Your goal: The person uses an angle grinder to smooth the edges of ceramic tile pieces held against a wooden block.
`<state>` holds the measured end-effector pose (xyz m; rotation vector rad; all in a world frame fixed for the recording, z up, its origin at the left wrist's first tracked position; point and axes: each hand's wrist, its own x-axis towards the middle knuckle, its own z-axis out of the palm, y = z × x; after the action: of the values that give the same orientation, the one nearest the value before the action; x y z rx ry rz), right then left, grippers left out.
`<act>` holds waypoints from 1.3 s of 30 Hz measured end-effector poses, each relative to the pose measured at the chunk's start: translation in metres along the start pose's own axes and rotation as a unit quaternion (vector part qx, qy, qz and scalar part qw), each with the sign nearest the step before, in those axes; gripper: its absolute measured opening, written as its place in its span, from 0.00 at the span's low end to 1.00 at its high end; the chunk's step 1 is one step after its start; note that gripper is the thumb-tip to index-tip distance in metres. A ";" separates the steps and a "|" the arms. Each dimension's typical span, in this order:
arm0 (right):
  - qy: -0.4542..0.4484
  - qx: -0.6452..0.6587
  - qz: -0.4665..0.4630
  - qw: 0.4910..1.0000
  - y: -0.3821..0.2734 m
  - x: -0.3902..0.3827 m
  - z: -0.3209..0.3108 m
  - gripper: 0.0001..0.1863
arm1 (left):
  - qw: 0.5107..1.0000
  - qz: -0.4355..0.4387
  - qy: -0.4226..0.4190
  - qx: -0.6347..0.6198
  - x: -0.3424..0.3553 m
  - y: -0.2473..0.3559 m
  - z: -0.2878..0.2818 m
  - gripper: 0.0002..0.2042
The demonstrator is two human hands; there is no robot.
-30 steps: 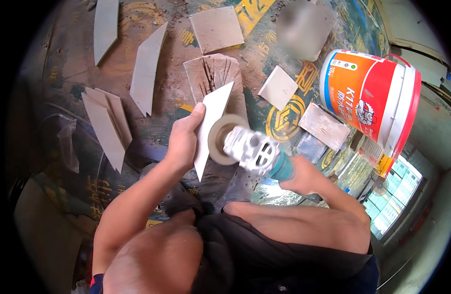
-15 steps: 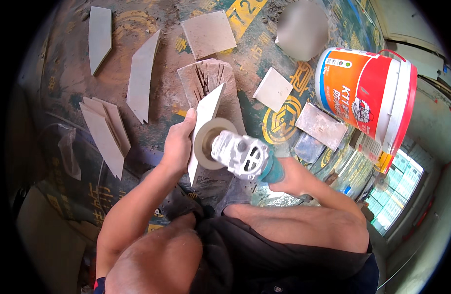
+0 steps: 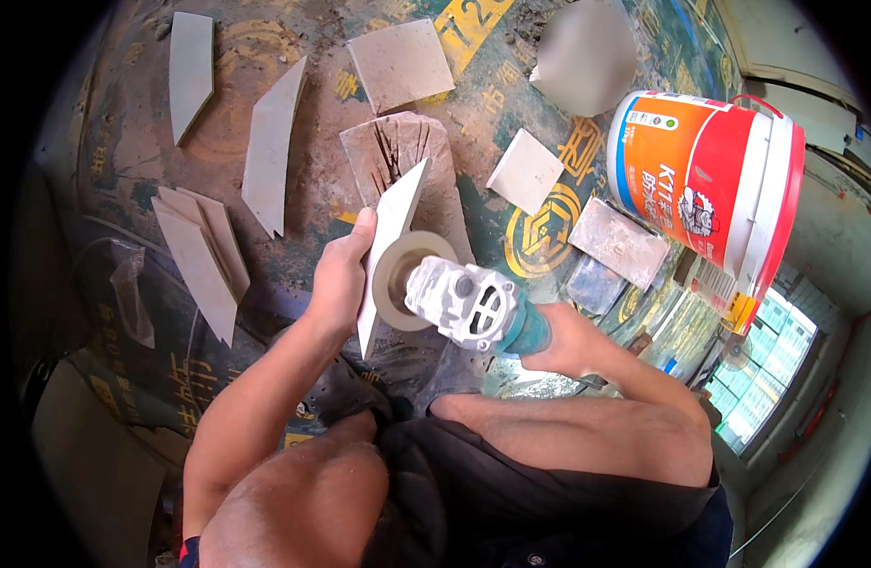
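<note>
My left hand [image 3: 342,275] is closed on the left edge of a pale cut tile [image 3: 397,210], thumb uppermost, holding it tilted on its long side. My right hand [image 3: 560,343] grips the teal body of an angle grinder [image 3: 468,301]. The grinder's round disc [image 3: 395,279] meets the right side of the tile, or lies very close to it; the exact contact is hidden behind the disc. Under the tile's far end lies a dusty block [image 3: 431,156] scored with several dark cuts.
Pointed tile strips [image 3: 275,142] lie at the left, with a small stack [image 3: 199,251] nearer me. Square tile pieces [image 3: 400,64] lie beyond the block and to its right. At the right are a dusty slab [image 3: 620,241] and a red-and-orange bucket [image 3: 705,180] on its side.
The tile, my left hand and the grinder appear shifted very slightly left, as does most of the scene. Both grips stay the same.
</note>
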<state>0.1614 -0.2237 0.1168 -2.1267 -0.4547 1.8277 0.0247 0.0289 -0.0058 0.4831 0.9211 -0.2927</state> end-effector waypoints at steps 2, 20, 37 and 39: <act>0.010 0.013 0.030 0.999 0.002 0.004 -0.005 0.22 | 1.000 0.005 0.016 -0.010 0.002 -0.002 0.004 0.27; -0.018 -0.026 0.002 1.000 -0.005 -0.011 0.012 0.25 | 0.998 -0.010 0.056 0.039 -0.006 0.005 0.009 0.25; -0.002 -0.050 -0.012 0.999 0.002 -0.010 0.013 0.22 | 0.997 0.002 0.056 0.059 -0.001 -0.001 0.004 0.26; 0.013 -0.020 -0.001 1.000 0.000 -0.008 0.005 0.21 | 0.999 -0.001 0.041 0.026 0.000 -0.001 0.002 0.25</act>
<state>0.1552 -0.2267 0.1229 -2.1733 -0.4919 1.8019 0.0257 0.0265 -0.0055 0.5459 0.9959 -0.3012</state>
